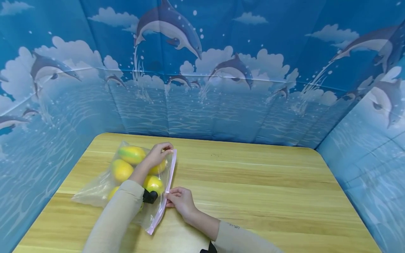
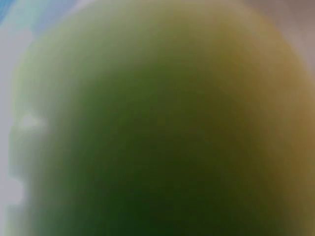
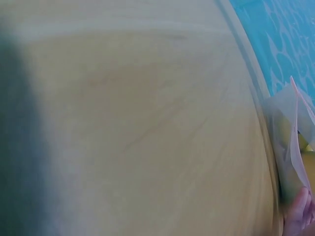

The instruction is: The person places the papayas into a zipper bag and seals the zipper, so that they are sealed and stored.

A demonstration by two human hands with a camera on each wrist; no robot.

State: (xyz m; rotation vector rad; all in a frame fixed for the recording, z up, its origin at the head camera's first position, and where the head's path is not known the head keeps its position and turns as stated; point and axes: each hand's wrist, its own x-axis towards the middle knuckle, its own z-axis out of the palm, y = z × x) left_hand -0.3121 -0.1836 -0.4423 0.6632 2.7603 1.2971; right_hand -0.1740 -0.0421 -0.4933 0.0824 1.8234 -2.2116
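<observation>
A clear zip bag [image 1: 101,186] lies on the table with several yellow fruits, likely mangoes [image 1: 122,170], inside; one has a green patch. Its lilac zip strip [image 1: 172,168] runs along the right edge. My left hand [image 1: 157,155] reaches across the bag and pinches the strip near its far end. Lower down, my right hand [image 1: 182,202] pinches the same strip between thumb and fingers. A blurred green and yellow fruit [image 2: 162,108] fills the left wrist view. In the right wrist view, the bag [image 3: 284,132] and right-hand fingers [image 3: 298,209] show at the edge.
The wooden table [image 1: 269,189] extends to the right of the bag. A blue dolphin-print curtain [image 1: 215,105] encloses its back and sides. A black wrist camera [image 1: 150,196] on the left sleeve hangs over the bag.
</observation>
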